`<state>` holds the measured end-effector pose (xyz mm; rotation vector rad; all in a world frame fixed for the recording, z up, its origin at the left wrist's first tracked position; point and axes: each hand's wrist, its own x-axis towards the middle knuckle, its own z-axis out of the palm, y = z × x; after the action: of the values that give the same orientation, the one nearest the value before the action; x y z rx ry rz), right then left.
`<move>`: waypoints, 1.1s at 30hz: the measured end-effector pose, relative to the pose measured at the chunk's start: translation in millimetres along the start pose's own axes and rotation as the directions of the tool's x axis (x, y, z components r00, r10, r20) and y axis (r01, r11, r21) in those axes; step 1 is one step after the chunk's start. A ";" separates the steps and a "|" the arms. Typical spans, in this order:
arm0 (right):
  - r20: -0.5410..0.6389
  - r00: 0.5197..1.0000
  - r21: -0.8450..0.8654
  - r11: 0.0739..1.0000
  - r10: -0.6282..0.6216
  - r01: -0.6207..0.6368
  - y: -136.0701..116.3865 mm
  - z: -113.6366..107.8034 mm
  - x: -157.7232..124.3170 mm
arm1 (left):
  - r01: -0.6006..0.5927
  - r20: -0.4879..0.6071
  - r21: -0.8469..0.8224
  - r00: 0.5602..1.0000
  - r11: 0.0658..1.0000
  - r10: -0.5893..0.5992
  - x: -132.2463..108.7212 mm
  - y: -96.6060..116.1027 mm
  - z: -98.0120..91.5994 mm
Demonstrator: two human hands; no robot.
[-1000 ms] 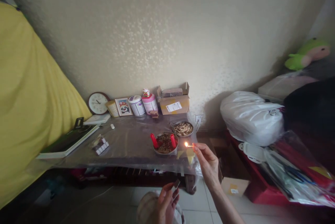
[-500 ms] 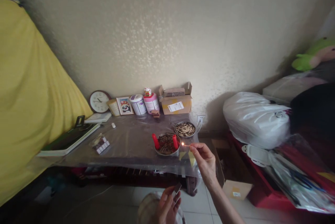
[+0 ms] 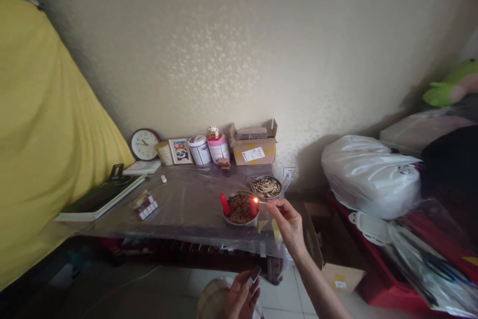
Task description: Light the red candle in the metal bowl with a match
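Note:
Between thumb and fingertips, my right hand (image 3: 287, 220) pinches a lit match (image 3: 263, 202), its small flame pointing left. That flame is at the right-hand red candle (image 3: 252, 206), near its upper part; whether they touch I cannot tell. A second red candle (image 3: 224, 203) leans at the left side of the same round metal bowl (image 3: 241, 222), which holds brown material. Low in the view, below the table edge, my left hand (image 3: 242, 295) is closed around a small dark matchbox (image 3: 254, 276). Behind the bowl stands a round tin of matchsticks (image 3: 266, 187).
A plastic-covered table (image 3: 186, 194) carries a pack of small boxes (image 3: 146, 205), a clock (image 3: 145, 144), a picture frame (image 3: 181, 152), canisters (image 3: 199, 150) and a cardboard box (image 3: 255, 152) along the wall. At right are an open carton (image 3: 339, 274) and a white plastic bag (image 3: 368, 174).
My right hand has moved slightly left and up, bringing the match flame from beside the bowl to the right-hand candle. My left hand stays low with the matchbox. The view has shifted slightly.

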<state>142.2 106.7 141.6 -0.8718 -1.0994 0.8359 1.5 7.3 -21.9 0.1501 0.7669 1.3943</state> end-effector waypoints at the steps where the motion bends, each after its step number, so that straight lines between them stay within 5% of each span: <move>1: 0.004 1.000 -0.008 1.000 0.000 0.000 1.5 0.8 1.5 | 0.003 0.005 -0.001 1.000 1.000 -0.003 0.7 0.1 -0.7; 20: 0.055 0.998 -0.069 0.997 0.027 -0.023 18.5 9.5 22.2 | 0.070 0.074 -0.042 0.995 0.997 -0.067 18.9 -5.0 -13.2; 33: 0.059 0.998 -0.099 0.995 0.031 -0.025 28.3 10.5 26.4 | 0.080 0.056 -0.038 0.995 0.996 -0.077 10.4 2.7 -1.0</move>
<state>134.8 143.9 128.5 -0.9510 -1.1916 0.8413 -1.5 17.1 -25.3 0.1252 0.6919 1.3249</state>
